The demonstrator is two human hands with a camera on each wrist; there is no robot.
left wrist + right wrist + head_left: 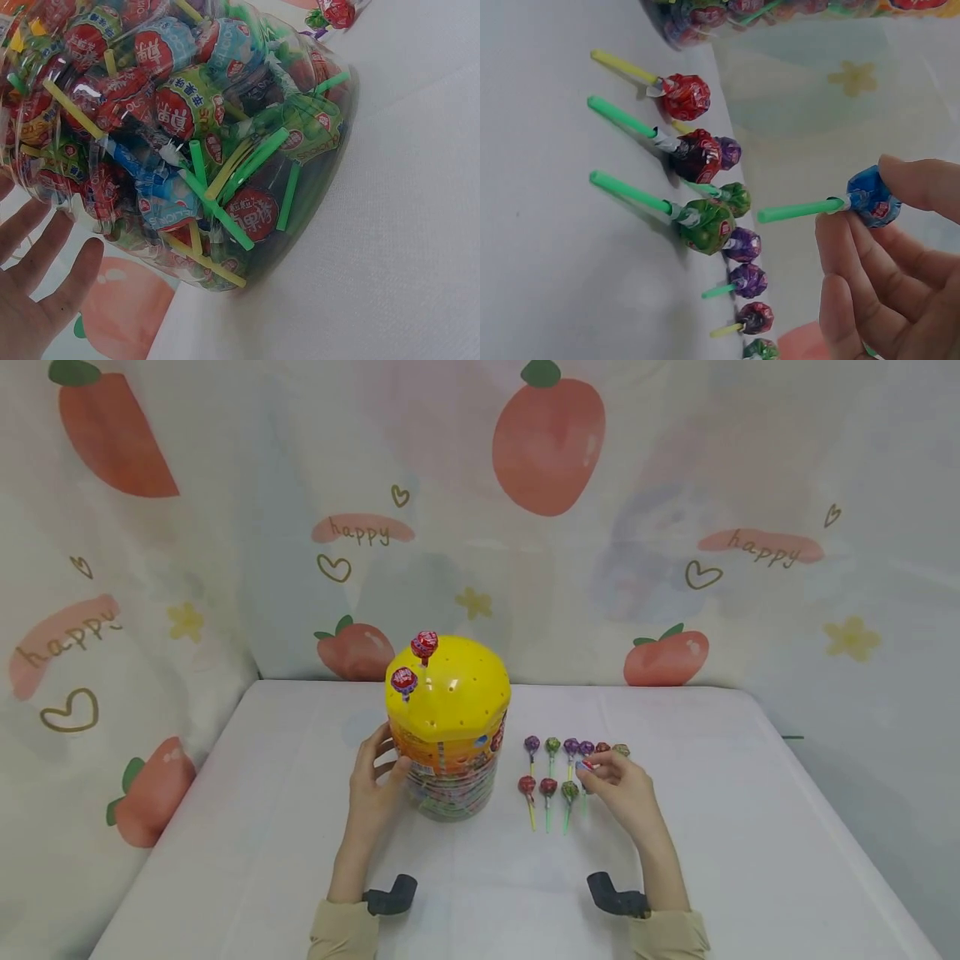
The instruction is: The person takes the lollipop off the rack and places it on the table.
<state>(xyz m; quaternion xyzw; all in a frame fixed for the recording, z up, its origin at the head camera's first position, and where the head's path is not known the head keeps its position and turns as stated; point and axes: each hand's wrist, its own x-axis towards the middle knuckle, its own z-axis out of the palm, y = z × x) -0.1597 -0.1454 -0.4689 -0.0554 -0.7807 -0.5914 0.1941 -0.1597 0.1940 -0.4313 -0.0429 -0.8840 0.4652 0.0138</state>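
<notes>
A clear jar of lollipops (pixel 450 793) with a yellow lid (pixel 457 685) stands upright on the table. Two red-and-purple lollipops, one of them a lollipop (pixel 404 680) nearer the front, stick up from the lid's left side. Against the jar's left side is my left hand (pixel 377 781), its fingers fairly straight and spread in the left wrist view. My right hand (pixel 622 789) pinches a blue-wrapped lollipop (pixel 871 196) by its head between thumb and fingers. Its green stick (pixel 799 210) points away from the palm, above the laid-out lollipops.
Lollipops lie in two rows right of the jar. The front row includes a red lollipop (pixel 527 785) and a green lollipop (pixel 570 791); a purple lollipop (pixel 532 744) is in the back row. A printed curtain (pixel 480 560) hangs behind the white table (pixel 262 827).
</notes>
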